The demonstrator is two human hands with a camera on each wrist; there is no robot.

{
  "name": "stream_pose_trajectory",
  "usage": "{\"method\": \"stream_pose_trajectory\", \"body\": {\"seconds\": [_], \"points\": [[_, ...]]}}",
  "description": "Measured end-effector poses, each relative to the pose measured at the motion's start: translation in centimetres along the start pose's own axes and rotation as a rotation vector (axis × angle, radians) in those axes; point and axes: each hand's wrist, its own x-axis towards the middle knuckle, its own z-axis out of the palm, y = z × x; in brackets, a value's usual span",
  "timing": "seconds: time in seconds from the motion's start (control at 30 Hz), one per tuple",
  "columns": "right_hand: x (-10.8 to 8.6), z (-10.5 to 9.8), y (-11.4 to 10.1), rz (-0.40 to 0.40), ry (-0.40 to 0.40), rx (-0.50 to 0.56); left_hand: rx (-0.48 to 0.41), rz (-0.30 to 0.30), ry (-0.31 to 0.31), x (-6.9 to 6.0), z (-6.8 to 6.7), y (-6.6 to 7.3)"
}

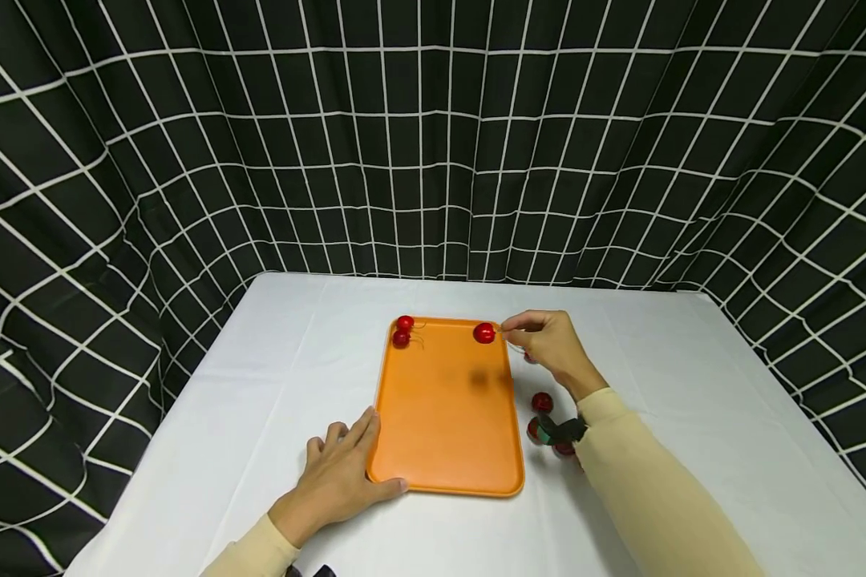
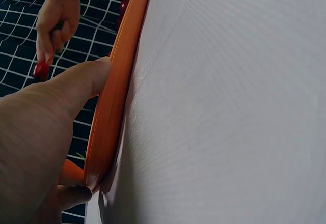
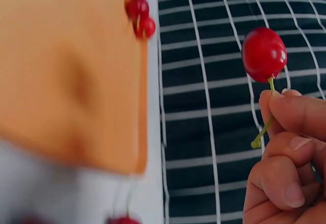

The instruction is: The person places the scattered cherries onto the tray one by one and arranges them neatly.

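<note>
My right hand (image 1: 554, 344) pinches the green stem of a red cherry (image 1: 484, 332) and holds it above the far right corner of an orange tray (image 1: 447, 433). In the right wrist view the cherry (image 3: 264, 55) hangs off the thumb and fingertips of this hand (image 3: 285, 163), its stem end poking out below. My left hand (image 1: 339, 481) lies at the tray's near left corner, index finger along the left side, thumb at the near edge. The left wrist view shows the thumb of this hand (image 2: 46, 117) against the tray's rim (image 2: 109, 102).
Two cherries with stems, one (image 1: 405, 323) just beyond the other (image 1: 401, 338), sit in the tray's far left corner. Right of the tray, several dark red cherries (image 1: 542, 402) lie on the white tablecloth (image 1: 317, 320), partly under my right wrist. A black grid-patterned curtain (image 1: 433, 144) stands behind.
</note>
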Motion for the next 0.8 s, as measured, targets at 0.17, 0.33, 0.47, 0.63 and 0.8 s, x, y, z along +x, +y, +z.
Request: {"method": "stream_pose_trajectory", "body": {"seconds": [0.17,0.33,0.47,0.63,0.8], "points": [[1.5,4.1,-0.7,0.009,-0.025,0.018,-0.004,-0.001,0.001,0.1,-0.1,-0.1],[2.6,7.5,-0.6,0.0,-0.04,-0.014,-0.016,-0.007,-0.009,0.1,-0.1,0.1],[3.2,9.5,-0.2,0.044,-0.041,-0.037,-0.02,-0.005,-0.016,0.2,0.1,0.2],[3.5,11.3,0.2,0.074,-0.038,-0.047,-0.013,-0.004,-0.023,0.3,0.0,0.1],[4.0,13.0,1.0,0.118,-0.024,-0.059,-0.021,-0.02,-0.027,0.1,0.0,0.0]]}}
